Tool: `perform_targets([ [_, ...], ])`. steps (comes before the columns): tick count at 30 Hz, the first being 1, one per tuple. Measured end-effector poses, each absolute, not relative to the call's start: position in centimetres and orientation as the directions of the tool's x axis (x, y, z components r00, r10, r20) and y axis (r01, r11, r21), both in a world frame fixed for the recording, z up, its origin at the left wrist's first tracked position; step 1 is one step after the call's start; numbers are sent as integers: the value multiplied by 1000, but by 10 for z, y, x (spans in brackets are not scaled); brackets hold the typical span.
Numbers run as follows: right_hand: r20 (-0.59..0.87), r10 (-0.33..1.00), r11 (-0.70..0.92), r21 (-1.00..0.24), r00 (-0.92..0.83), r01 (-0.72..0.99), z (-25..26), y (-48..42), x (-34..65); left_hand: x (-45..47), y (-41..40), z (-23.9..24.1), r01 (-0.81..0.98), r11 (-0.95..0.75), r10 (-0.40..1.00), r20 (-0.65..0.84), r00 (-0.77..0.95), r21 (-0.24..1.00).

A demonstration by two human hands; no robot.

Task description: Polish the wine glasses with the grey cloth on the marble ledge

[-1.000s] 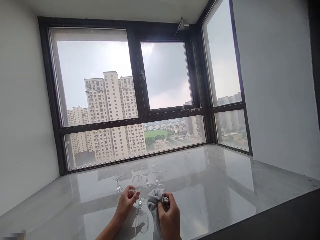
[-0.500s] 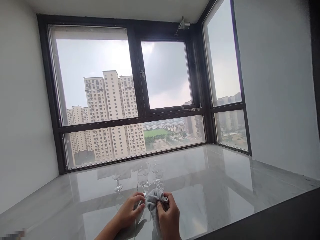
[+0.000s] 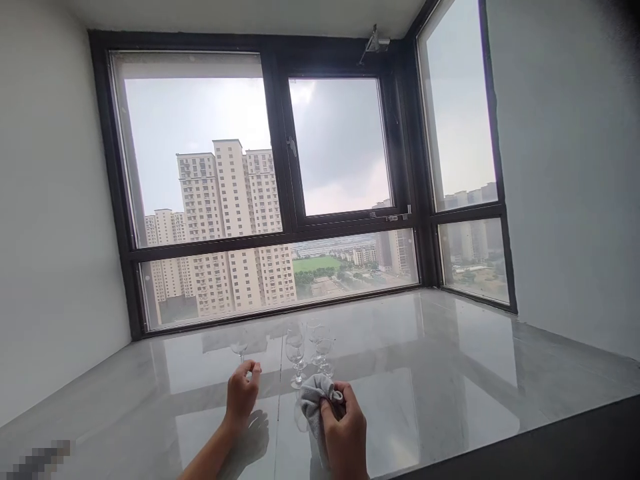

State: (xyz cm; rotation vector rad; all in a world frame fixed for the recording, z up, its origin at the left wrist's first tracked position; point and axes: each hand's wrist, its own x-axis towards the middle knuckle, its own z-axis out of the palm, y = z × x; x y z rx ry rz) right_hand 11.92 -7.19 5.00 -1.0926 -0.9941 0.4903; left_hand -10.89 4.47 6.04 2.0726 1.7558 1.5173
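Note:
Several small clear wine glasses stand on a glossy grey marble sill (image 3: 450, 360) below the window. My left hand (image 3: 243, 395) is raised at the leftmost glass (image 3: 240, 349), with thumb and fingers pinched round its stem. My right hand (image 3: 345, 433) is closed on a crumpled grey cloth (image 3: 311, 399), held just in front of the other glasses. Of these, one glass (image 3: 295, 355) stands nearest the cloth, and two more (image 3: 325, 351) stand close behind it to the right.
A black-framed corner window (image 3: 280, 227) closes the far side and the right end of the sill, with tower blocks outside. White walls (image 3: 50, 233) rise on both sides. A dark edge (image 3: 550, 440) borders the sill at the near right.
My left hand has set down the glass it held beside the cloth and has moved left to the leftmost glass. My right hand has kept hold of the cloth.

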Motion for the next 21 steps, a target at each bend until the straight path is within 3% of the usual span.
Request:
perform_targets([
  [3, 413, 767, 412, -904, 492, 116, 52, -74, 119, -133, 62, 62, 794, -124, 712, 610, -347, 595],
  [6, 416, 774, 418, -902, 478, 108, 54, -76, 120, -144, 74, 58, 798, 45, 806, 451, -384, 601],
  [15, 400, 798, 395, -912, 450, 110, 55, -83, 120, -137, 88, 46, 868, 72, 943, 251, -220, 492],
  [21, 389, 807, 374, -919, 444, 126, 56, -83, 123, -140, 90, 47, 817, 111, 940, 206, -271, 566],
])
